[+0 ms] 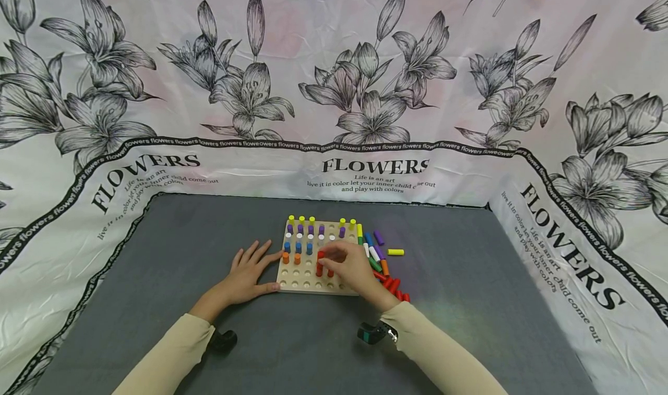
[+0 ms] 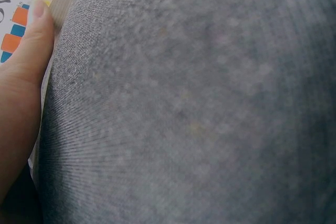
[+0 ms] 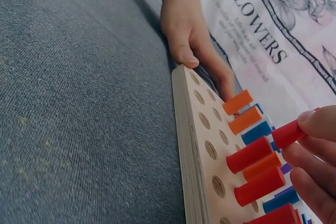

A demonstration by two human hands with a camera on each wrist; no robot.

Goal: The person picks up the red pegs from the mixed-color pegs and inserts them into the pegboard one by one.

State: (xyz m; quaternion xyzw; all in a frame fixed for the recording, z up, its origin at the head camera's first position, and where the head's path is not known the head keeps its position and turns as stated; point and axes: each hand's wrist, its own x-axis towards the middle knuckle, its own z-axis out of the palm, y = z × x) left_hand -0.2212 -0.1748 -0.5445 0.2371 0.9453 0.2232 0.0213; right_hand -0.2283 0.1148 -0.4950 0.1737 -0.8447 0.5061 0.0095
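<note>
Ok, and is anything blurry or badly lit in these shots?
Head view: flower backdrop clear, soft shadows beneath the sleeves; left wrist view: the gray surface blurred across most of the frame, darker toward the right edge; right wrist view: red pegs and wooden board fairly sharp.

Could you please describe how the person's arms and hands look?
The sleeves are plain cream. The hands wear no gloves. A black device shows near the left cuff; the right one has a small green patch.

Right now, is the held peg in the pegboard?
Out: the right hand pinches the red peg, lower end visible above the pegboard.
</note>
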